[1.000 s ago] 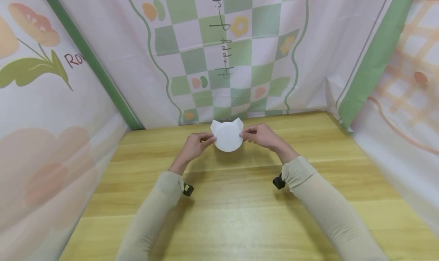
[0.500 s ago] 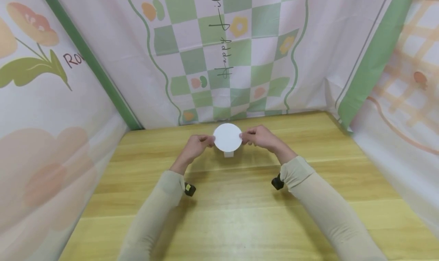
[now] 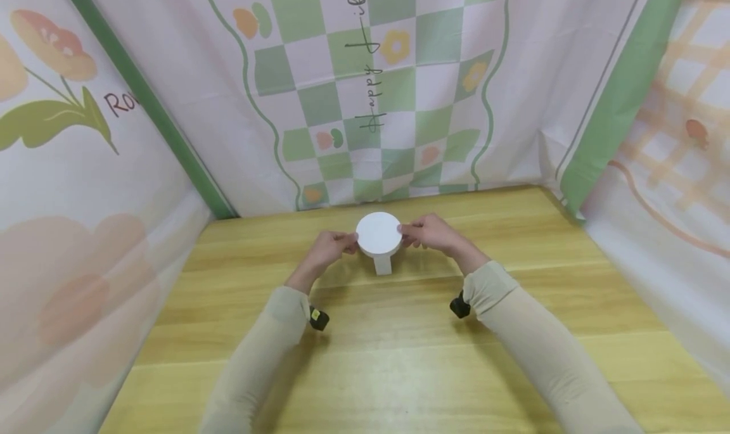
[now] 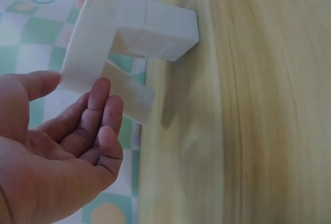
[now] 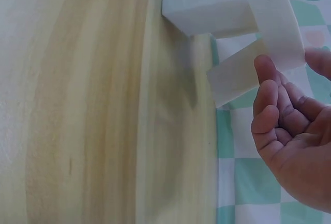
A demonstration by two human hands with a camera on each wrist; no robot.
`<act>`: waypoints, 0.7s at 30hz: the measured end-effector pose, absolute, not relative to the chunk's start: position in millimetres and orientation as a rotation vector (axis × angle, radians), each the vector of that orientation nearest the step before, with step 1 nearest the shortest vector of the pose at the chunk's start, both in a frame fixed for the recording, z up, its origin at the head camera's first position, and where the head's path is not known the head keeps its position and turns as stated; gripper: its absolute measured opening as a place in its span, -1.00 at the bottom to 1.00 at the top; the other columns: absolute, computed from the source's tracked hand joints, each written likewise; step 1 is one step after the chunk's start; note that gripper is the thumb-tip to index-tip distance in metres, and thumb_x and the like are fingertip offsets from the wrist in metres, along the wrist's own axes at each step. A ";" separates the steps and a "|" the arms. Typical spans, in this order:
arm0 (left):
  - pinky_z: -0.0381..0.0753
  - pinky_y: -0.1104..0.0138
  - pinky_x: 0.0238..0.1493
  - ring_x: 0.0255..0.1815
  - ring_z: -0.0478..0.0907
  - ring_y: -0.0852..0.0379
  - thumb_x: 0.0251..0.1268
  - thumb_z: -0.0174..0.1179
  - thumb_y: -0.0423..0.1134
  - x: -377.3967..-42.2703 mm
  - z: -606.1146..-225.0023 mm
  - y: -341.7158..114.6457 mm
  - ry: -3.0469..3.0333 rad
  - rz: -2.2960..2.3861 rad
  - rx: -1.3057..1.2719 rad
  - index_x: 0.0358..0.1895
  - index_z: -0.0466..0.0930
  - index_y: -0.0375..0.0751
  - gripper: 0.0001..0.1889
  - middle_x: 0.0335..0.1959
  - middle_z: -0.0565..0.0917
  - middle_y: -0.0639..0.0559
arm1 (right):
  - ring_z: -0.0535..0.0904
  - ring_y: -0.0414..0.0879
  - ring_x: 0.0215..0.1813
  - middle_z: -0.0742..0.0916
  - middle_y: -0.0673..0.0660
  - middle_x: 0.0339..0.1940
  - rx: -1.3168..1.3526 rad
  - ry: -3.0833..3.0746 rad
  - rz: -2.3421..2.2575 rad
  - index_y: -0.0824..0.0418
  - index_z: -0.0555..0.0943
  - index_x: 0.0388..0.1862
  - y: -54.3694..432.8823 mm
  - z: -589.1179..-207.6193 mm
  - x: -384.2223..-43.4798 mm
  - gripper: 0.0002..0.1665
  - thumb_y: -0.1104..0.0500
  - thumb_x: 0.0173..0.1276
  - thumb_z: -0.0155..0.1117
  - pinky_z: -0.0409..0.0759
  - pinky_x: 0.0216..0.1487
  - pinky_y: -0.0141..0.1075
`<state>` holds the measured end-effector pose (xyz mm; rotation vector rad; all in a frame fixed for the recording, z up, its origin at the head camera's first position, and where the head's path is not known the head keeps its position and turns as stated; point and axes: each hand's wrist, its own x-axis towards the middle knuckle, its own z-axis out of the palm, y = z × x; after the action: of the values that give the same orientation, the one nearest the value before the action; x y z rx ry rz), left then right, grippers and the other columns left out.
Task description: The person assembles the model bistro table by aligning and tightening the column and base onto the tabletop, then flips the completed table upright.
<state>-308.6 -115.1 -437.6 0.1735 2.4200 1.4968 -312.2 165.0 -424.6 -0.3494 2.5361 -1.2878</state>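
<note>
A small white stool [image 3: 379,233], with a round top and blocky legs, stands out over the back of the wooden table. At its left rim my left hand [image 3: 332,247] pinches the edge between thumb and fingers. My right hand [image 3: 435,234] pinches the opposite rim. The left wrist view shows a thick leg [image 4: 160,30] reaching down close over the wood, and a second leg [image 4: 129,97] behind the fingers. From the right wrist the top's side wall [image 5: 274,19] shows between thumb and fingertips. The top hides the rear legs in the head view.
The wooden table [image 3: 376,358] fills the space before me. A green-and-white checked curtain [image 3: 365,104] hangs at its back edge, with printed cloth [image 3: 85,231] on the left and more cloth [image 3: 656,244] on the right. A small black camera [image 3: 459,306] sits at the right wrist.
Both hands have tipped the stool and brought it slightly down and toward me. Its rear legs, which showed above the top, are now hidden, and the front leg has come into view.
</note>
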 end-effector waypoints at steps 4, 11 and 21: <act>0.48 -0.09 0.34 0.02 0.67 -0.05 0.43 0.14 0.12 -308.3 -441.1 -114.9 2.410 1.499 0.156 -0.05 0.73 -0.20 -0.56 -0.06 0.76 -0.13 | 0.64 0.23 -0.04 0.81 0.26 -0.11 -0.315 2.525 -1.296 0.29 0.69 0.03 161.5 -429.4 -312.2 -0.43 -0.17 0.53 0.06 0.58 -0.18 -0.18; 0.53 -0.04 0.29 -0.02 0.70 -0.05 0.46 0.10 0.12 -310.1 -446.1 -113.4 2.452 1.484 0.157 -0.05 0.73 -0.23 -0.54 -0.12 0.78 -0.12 | 0.65 0.24 -0.05 0.81 0.28 -0.12 -0.309 2.524 -1.288 0.34 0.67 0.06 159.1 -433.7 -313.4 -0.40 -0.16 0.55 0.02 0.57 -0.17 -0.15; 0.57 -0.02 0.26 0.05 0.68 -0.07 0.50 0.00 0.17 -306.2 -447.1 -111.3 2.564 1.362 0.228 0.05 0.69 -0.25 -0.45 -0.06 0.77 -0.13 | 0.71 0.22 0.05 0.78 0.34 -0.02 -0.330 2.553 -1.239 0.43 0.56 0.22 159.5 -438.0 -313.2 -0.30 -0.18 0.57 -0.03 0.65 0.15 0.06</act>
<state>-306.2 -111.3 -447.1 0.2283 2.5636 1.3622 -313.2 159.5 -438.0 -0.3296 2.5526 -1.2395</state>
